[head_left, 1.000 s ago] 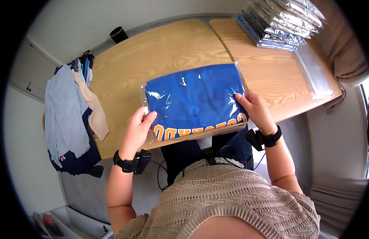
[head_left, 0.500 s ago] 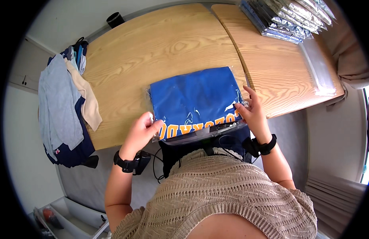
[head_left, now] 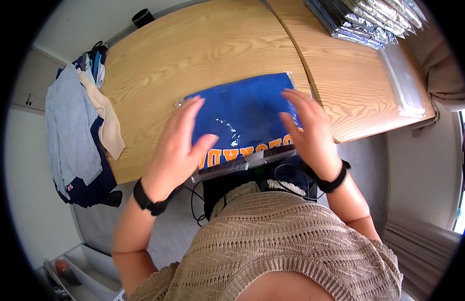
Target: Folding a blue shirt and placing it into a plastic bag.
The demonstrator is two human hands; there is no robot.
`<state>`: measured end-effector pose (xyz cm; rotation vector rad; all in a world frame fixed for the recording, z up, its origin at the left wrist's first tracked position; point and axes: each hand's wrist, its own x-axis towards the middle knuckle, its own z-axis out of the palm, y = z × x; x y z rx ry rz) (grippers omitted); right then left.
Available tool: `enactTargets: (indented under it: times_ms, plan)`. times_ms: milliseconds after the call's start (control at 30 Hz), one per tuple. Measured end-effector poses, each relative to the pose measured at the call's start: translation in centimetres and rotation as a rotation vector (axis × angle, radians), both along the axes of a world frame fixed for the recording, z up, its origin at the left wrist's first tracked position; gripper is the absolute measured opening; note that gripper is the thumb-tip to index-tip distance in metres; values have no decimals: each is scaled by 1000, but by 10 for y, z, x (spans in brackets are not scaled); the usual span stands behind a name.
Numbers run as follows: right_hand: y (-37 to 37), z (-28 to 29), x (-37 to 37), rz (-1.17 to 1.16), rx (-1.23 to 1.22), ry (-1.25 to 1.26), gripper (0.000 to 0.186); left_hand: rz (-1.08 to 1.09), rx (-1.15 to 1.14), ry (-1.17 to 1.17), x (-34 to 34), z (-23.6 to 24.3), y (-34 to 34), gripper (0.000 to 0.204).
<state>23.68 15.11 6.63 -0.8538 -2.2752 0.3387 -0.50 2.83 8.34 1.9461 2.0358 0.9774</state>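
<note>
A folded blue garment with orange lettering, sealed in a clear plastic bag [head_left: 242, 113], lies at the near edge of the wooden table [head_left: 202, 55]. My left hand [head_left: 179, 145] rests flat on the bag's left part, fingers spread. Over the right part lies my right hand [head_left: 307, 133], also flat with its fingers apart. Neither hand grips anything. Both wrists carry black bands.
A stack of silvery packed bags [head_left: 368, 20] sits at the table's far right, with an empty clear bag [head_left: 405, 80] beside it. Loose clothes [head_left: 77, 130] hang over the table's left end. A black cup [head_left: 142, 17] stands at the far edge.
Both hands have let go of the bag's near corners and moved up onto its top, now lying flat with open fingers. The view has tilted closer to the table.
</note>
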Motion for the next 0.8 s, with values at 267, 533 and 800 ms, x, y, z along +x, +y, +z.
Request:
enactTargets:
  times_ms: [267,533,800]
  plan:
    - [-4,-37,-39,6,132,-372,54,-406,-246,555,13,-41,40,81]
    - [0,-38,-43,24,51,-374,53,-410,-308,458,12,-42,43,81]
    - [5,-39,-46,37,1,-366,52,-433,-358,410,9,-44,48,80]
